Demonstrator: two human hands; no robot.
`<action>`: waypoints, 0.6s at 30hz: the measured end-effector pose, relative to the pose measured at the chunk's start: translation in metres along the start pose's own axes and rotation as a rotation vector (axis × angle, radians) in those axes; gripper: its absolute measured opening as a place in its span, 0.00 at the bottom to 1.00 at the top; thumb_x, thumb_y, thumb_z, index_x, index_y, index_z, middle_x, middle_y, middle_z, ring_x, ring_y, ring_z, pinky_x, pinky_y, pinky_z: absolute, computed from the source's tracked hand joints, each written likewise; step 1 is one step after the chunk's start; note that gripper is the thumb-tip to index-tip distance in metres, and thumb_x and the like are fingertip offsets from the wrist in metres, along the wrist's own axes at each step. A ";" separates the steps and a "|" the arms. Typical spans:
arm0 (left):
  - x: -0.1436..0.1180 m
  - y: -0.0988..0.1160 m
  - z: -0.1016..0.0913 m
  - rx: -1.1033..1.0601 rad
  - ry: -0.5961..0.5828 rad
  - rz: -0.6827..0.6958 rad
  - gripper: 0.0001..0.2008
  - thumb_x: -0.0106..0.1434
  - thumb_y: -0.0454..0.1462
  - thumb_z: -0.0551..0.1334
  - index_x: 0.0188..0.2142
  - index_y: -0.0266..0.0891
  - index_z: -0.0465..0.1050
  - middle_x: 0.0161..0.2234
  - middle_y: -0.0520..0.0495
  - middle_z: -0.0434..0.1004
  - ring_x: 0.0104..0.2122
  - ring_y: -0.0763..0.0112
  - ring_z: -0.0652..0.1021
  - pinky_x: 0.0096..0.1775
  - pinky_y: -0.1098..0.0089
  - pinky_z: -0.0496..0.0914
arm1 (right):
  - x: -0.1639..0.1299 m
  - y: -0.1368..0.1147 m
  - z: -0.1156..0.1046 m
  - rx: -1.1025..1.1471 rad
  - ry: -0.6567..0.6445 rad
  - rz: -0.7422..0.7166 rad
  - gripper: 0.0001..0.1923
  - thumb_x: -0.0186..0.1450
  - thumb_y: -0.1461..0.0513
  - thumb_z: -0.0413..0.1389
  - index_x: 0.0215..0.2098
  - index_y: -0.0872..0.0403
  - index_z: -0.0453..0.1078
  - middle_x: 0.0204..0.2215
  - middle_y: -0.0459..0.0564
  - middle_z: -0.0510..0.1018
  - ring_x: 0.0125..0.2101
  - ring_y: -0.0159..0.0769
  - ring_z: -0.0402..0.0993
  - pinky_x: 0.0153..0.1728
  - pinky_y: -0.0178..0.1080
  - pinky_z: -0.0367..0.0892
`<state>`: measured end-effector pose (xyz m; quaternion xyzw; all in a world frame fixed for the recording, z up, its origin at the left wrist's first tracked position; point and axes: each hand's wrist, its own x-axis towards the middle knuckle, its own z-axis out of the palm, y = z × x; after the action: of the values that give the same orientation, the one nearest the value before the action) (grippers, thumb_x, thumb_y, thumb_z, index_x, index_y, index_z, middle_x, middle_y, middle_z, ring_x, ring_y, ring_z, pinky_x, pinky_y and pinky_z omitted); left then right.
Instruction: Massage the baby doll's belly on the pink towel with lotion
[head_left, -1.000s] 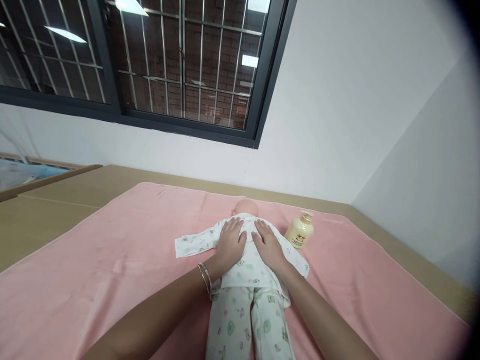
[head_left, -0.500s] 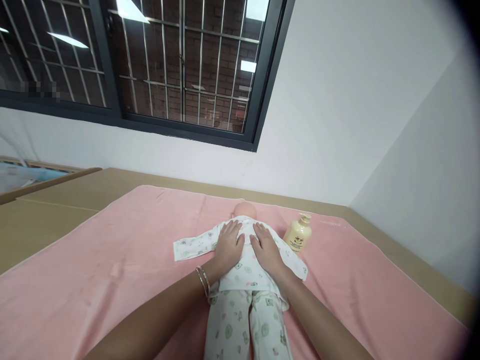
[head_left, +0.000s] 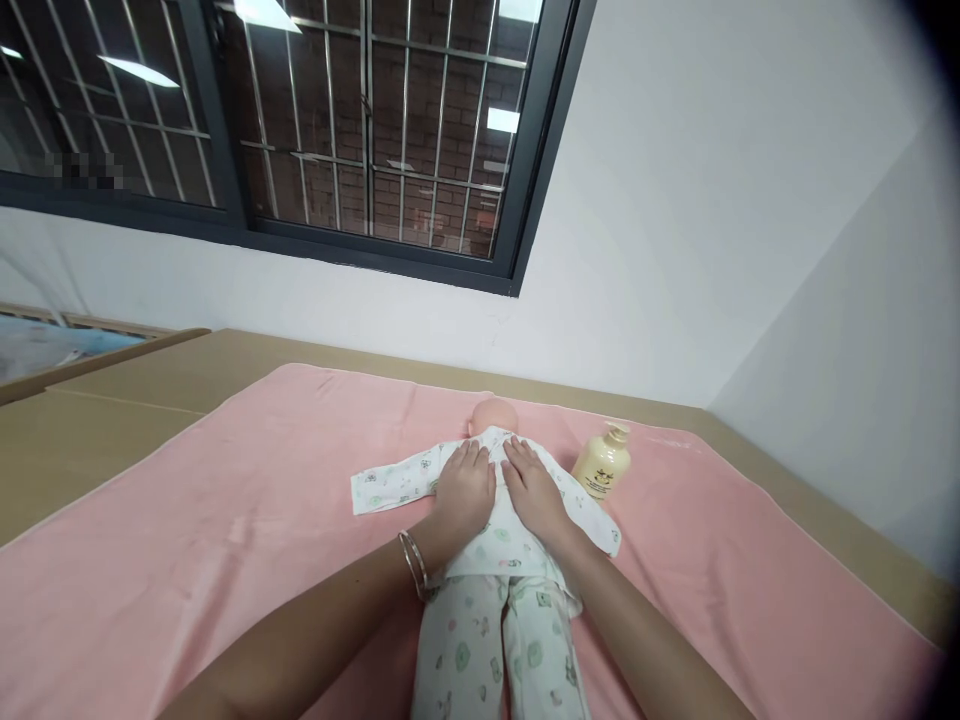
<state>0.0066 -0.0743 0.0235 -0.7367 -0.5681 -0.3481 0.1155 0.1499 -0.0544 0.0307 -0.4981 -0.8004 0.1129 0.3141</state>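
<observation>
Both hands have crept slightly up the doll's torso since the earlier frame.

Doll (head_left: 491,560) lies lengthwise at lower centre, head away; left hand (head_left: 465,490) and right hand (head_left: 531,488) rest flat, open, side by side on it; bottle (head_left: 601,462) stands just right, on the pink towel (head_left: 187,540).

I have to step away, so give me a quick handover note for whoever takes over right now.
Left hand: flat, palm down on the doll's back, fingers spread, no grip.
Right hand: the same, beside it.
The doll lies face down on the pink towel in a printed suit, head away from the camera.
A cream bottle stands on the towel to the doll's right, untouched, cap on.
Done: doll dressed, laid prone.
Left: not clear from this view; bottle not yet used.
</observation>
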 end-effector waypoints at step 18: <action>0.002 -0.008 0.005 -0.086 0.023 -0.040 0.18 0.67 0.36 0.50 0.53 0.34 0.69 0.55 0.38 0.72 0.57 0.55 0.69 0.59 0.52 0.62 | -0.013 -0.030 -0.016 -0.293 -0.002 0.041 0.24 0.71 0.59 0.39 0.57 0.58 0.66 0.56 0.59 0.69 0.59 0.46 0.62 0.58 0.47 0.57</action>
<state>0.0014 -0.0677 0.0193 -0.7254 -0.5659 -0.3829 0.0830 0.1419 -0.0819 0.0523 -0.5546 -0.7983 0.0016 0.2347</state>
